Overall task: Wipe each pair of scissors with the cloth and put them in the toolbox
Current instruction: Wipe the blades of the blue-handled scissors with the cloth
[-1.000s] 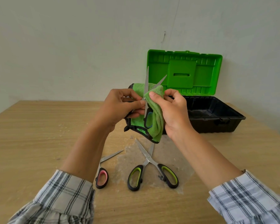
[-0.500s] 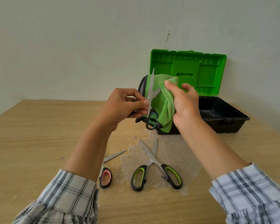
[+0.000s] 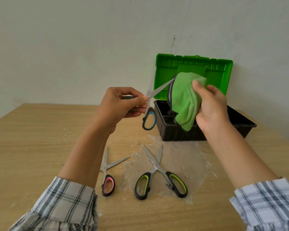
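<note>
My left hand (image 3: 122, 104) grips blue-handled scissors (image 3: 149, 117) at the pivot, blades spread and pointing up. My right hand (image 3: 210, 105) holds a green cloth (image 3: 185, 99) just right of the blades, its edge near the tip of one blade. Behind them stands the toolbox (image 3: 167, 130), black base with its green lid (image 3: 163, 70) open against the wall. On the table lie pink-handled scissors (image 3: 108, 182), partly hidden by my left arm, and green-handled scissors (image 3: 158, 174), both with blades spread.
The wooden table (image 3: 32, 139) has a dull scuffed patch (image 3: 182, 160) in front of the toolbox. A pale wall rises close behind the table. Plaid sleeves cover both of my forearms at the bottom of the view.
My right hand has drawn the cloth up and to the right, off the blades. The blue-handled scissors now stand bare in my left hand with their blades spread wider.
</note>
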{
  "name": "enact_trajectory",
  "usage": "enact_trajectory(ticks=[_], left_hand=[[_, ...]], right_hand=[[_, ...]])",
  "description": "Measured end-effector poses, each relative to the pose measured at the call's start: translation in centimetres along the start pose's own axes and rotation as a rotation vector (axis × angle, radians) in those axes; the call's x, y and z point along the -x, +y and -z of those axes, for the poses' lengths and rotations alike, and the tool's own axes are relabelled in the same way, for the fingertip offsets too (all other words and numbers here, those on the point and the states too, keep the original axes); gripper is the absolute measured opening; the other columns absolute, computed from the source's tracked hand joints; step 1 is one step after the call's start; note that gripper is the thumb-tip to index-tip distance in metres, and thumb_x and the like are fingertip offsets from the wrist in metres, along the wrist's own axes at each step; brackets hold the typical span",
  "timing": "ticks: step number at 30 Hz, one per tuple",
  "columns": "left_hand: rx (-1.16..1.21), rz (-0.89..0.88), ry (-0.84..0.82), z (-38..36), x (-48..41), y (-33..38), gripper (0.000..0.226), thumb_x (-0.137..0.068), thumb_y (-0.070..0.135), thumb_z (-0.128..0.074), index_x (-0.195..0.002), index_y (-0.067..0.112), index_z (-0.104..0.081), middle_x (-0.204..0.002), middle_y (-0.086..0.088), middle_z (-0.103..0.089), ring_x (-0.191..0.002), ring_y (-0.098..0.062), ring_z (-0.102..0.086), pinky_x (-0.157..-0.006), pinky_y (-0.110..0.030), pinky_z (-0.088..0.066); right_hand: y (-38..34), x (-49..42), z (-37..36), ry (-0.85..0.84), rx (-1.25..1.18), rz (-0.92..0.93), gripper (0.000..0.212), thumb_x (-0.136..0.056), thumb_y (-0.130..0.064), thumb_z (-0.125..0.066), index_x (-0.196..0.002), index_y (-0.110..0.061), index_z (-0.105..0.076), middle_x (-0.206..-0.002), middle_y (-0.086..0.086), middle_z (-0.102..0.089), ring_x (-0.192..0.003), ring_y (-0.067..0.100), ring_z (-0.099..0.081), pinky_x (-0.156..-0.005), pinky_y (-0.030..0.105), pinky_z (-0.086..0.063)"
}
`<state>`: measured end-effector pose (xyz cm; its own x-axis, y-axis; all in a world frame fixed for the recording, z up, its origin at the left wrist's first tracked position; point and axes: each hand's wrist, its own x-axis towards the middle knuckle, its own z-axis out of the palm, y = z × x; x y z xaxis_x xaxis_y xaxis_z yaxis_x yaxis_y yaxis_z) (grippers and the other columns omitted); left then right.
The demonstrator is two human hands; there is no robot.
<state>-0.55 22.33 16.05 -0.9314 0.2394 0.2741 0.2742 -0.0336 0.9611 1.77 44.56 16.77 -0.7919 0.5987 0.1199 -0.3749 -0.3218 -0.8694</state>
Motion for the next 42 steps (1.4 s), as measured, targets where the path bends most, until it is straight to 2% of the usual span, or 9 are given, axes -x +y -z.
enact_trajectory(ticks=[3,8,13,19,23,28,33,37,42], left_hand=[[-0.003,-0.031,0.007,-0.4,0.1,0.0,0.008,-0.083,0.014,-0.075,-0.088,0.007,-0.074,-0.073,-0.008,-0.075,-0.065,-0.015,-0.073,-0.065,-0.027,-0.061],[-0.039,-0.061,-0.044,-0.9,0.1,-0.4,0.009,-0.080,0.015,-0.078,-0.084,0.008,-0.075,-0.071,-0.008,-0.075,-0.064,-0.015,-0.072,-0.061,-0.024,-0.059],[0.010,-0.045,-0.042,-1.3,0.1,-0.6,0.011,-0.078,0.015,-0.079,-0.085,0.009,-0.074,-0.072,-0.008,-0.075,-0.064,-0.014,-0.072,-0.059,-0.021,-0.056],[0.425,0.150,-0.036,-1.8,-0.2,-1.0,0.005,-0.080,0.013,-0.076,-0.079,0.015,-0.072,-0.089,-0.009,-0.077,-0.079,-0.016,-0.073,-0.073,-0.030,-0.060],[0.460,0.166,-0.026,-2.0,-0.4,-1.2,0.011,-0.083,0.019,-0.074,-0.081,0.021,-0.064,-0.093,-0.006,-0.076,-0.083,-0.018,-0.070,-0.087,-0.040,-0.054],[0.469,0.153,-0.008,-2.1,-0.4,-1.1,0.008,-0.088,0.023,-0.070,-0.090,0.017,-0.066,-0.087,-0.003,-0.075,-0.082,-0.022,-0.071,-0.064,-0.032,-0.059],[0.479,0.179,0.042,-2.1,-0.3,-1.3,0.014,-0.079,0.017,-0.077,-0.090,0.014,-0.067,-0.082,-0.002,-0.076,-0.080,-0.022,-0.074,-0.056,-0.025,-0.056],[0.466,0.156,0.049,-2.2,-0.3,-1.4,0.017,-0.078,0.015,-0.077,-0.093,0.014,-0.068,-0.081,-0.002,-0.076,-0.077,-0.020,-0.075,-0.047,-0.020,-0.051],[0.361,0.112,0.073,-1.9,-0.6,-1.7,0.018,-0.079,0.016,-0.078,-0.094,0.012,-0.069,-0.084,-0.003,-0.075,-0.079,-0.018,-0.072,-0.056,-0.025,-0.054]], right_hand=[[1.3,1.7,-0.1,-0.070,-0.033,-0.034,0.043,-0.083,-0.012,-0.078,-0.117,-0.010,-0.051,-0.103,0.010,-0.073,-0.082,0.018,-0.076,-0.072,0.036,-0.062],[3.5,4.1,-1.6,-0.131,-0.045,-0.124,0.061,-0.081,-0.012,-0.080,-0.132,0.001,-0.049,-0.108,0.017,-0.074,-0.097,0.031,-0.074,-0.084,0.050,-0.061],[3.2,4.2,-2.4,-0.091,-0.026,-0.117,0.050,-0.080,-0.009,-0.081,-0.118,-0.009,-0.048,-0.104,0.015,-0.073,-0.091,0.030,-0.074,-0.078,0.045,-0.063],[3.0,3.8,-3.0,-0.032,-0.111,-0.110,0.048,-0.080,-0.007,-0.082,-0.111,-0.012,-0.046,-0.102,0.017,-0.071,-0.080,0.026,-0.072,-0.067,0.039,-0.063],[3.1,3.5,-3.2,-0.047,-0.127,-0.112,0.049,-0.079,-0.006,-0.082,-0.114,-0.011,-0.047,-0.108,0.019,-0.072,-0.080,0.026,-0.073,-0.071,0.043,-0.063],[3.2,3.4,-3.0,-0.064,-0.097,-0.106,0.044,-0.079,-0.005,-0.082,-0.103,-0.015,-0.046,-0.098,0.011,-0.070,-0.084,0.025,-0.071,-0.084,0.049,-0.060],[3.4,3.6,-2.8,-0.095,-0.081,-0.115,0.047,-0.080,-0.003,-0.080,-0.112,-0.011,-0.046,-0.105,0.014,-0.071,-0.087,0.027,-0.073,-0.074,0.042,-0.062],[3.5,3.4,-2.5,-0.069,-0.072,-0.137,0.049,-0.078,-0.005,-0.083,-0.112,-0.011,-0.048,-0.112,0.019,-0.071,-0.094,0.032,-0.073,-0.080,0.049,-0.062],[3.3,2.8,-1.7,-0.052,-0.044,-0.159,0.044,-0.077,-0.008,-0.083,-0.103,-0.015,-0.048,-0.113,0.021,-0.071,-0.097,0.035,-0.073,-0.083,0.054,-0.060]])
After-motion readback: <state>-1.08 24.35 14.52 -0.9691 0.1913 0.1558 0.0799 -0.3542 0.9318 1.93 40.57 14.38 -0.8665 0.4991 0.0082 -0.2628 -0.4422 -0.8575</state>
